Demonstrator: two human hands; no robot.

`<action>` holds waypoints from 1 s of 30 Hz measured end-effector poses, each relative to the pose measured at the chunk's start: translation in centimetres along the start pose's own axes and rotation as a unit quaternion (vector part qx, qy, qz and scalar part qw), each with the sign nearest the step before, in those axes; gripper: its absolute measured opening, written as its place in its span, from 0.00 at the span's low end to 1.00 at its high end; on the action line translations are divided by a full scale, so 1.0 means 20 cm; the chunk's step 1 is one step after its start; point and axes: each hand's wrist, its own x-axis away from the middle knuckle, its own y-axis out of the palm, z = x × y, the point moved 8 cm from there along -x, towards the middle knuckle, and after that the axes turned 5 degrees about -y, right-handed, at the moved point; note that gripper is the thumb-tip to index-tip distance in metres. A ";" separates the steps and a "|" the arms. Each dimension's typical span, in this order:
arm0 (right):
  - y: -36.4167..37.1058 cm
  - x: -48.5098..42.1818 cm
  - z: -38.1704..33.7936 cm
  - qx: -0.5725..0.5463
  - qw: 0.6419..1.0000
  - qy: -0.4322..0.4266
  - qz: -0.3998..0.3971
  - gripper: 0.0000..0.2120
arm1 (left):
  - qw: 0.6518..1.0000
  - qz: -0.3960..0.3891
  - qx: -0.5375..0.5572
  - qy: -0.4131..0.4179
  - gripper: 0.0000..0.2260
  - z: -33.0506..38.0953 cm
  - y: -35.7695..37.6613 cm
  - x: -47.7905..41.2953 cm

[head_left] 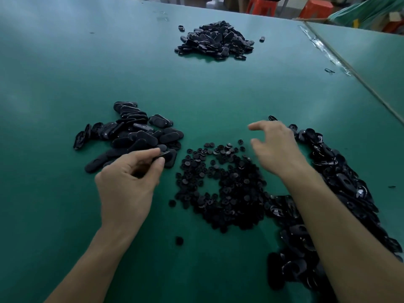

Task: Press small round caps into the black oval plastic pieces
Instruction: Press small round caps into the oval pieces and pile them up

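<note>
Nearest me, the tabletop (54, 119) carried the heap of oval pieces (332, 193) on the right, then the caps (225, 189). The left hand (129, 184) pinched one oval piece (163, 155) in its grip. The right hand (277, 147) hung over the caps' edge, grip apart and empty. A hasty grab could scatter them.

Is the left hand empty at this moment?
No, the left hand pinches a black oval piece between its thumb and fingers.

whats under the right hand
Round the right hand show green table, the edge of the small round caps and glossy oval pieces; whatever lies beneath the palm itself is covered.
</note>
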 end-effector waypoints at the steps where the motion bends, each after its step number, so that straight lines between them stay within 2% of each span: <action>1: 0.00 -0.03 0.06 0.026 0.999 0.031 -0.009 0.23 | 1.000 0.007 -0.027 0.005 0.10 0.01 -0.01 0.00; 5: 0.02 -0.08 0.18 0.094 0.989 0.104 -0.042 0.31 | 0.993 0.034 -0.110 -0.006 0.08 0.00 -0.04 -0.02; 8: 0.04 -0.13 0.21 0.111 0.986 0.114 -0.046 0.29 | 0.988 0.032 -0.153 -0.013 0.07 -0.02 -0.05 -0.04; 13: 0.00 -0.16 0.18 0.135 0.988 0.069 0.035 0.20 | 0.974 0.030 -0.224 0.007 0.08 -0.03 -0.04 -0.04; 18: -0.04 -0.14 0.14 0.135 0.985 0.033 0.103 0.17 | 0.982 0.019 -0.190 -0.009 0.11 -0.05 -0.03 -0.04; 22: -0.07 -0.12 0.11 0.115 0.984 0.007 0.137 0.14 | 0.984 0.010 -0.172 0.045 0.05 0.01 -0.01 -0.02; 24: -0.08 -0.10 0.07 0.070 0.987 -0.016 0.144 0.13 | 0.984 0.002 -0.161 0.079 0.04 0.05 0.01 0.00; 26: -0.07 -0.06 0.02 -0.032 0.990 -0.038 0.130 0.12 | 0.987 -0.020 -0.126 0.101 0.03 0.08 0.05 0.03; 28: -0.03 -0.02 -0.05 -0.162 0.982 -0.056 0.076 0.12 | 0.990 -0.057 -0.077 0.103 0.03 0.10 0.09 0.06; 30: 0.03 0.05 -0.13 -0.274 0.959 -0.064 -0.012 0.13 | 0.992 -0.096 -0.027 0.075 0.05 0.09 0.12 0.08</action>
